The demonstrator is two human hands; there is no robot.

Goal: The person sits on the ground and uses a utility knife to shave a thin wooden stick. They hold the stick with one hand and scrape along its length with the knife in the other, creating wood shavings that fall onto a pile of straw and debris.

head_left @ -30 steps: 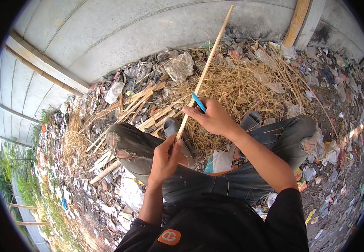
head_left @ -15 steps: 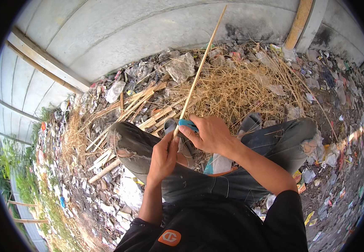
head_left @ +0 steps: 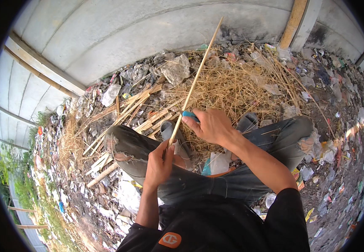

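Observation:
A long, thin bamboo strip point(head_left: 197, 77) slants up and away from my lap toward the wall. My left hand point(head_left: 158, 166) is closed around its near end, just above my left thigh. Higher along the strip, my right hand point(head_left: 213, 126) grips a teal-handled knife point(head_left: 189, 116) against the strip's right side; fingers hide most of the tool and I cannot make out its blade. Split bamboo pieces point(head_left: 154, 119) lie in a loose pile beyond my left knee. Straw-like thin shavings point(head_left: 236, 84) heap up ahead of my feet.
A grey concrete panel wall point(head_left: 148, 38) runs across the far side, with a bamboo post point(head_left: 293, 25) against it at the right. A pale rock point(head_left: 176, 69) sits near its foot. Plastic litter point(head_left: 328, 155) covers the ground around me. My sandals point(head_left: 247, 122) rest on the shavings.
My right hand and the knife have moved away from my left hand, farther up along the strip. My left hand has drawn slightly back toward me, and the strip's far tip has come lower.

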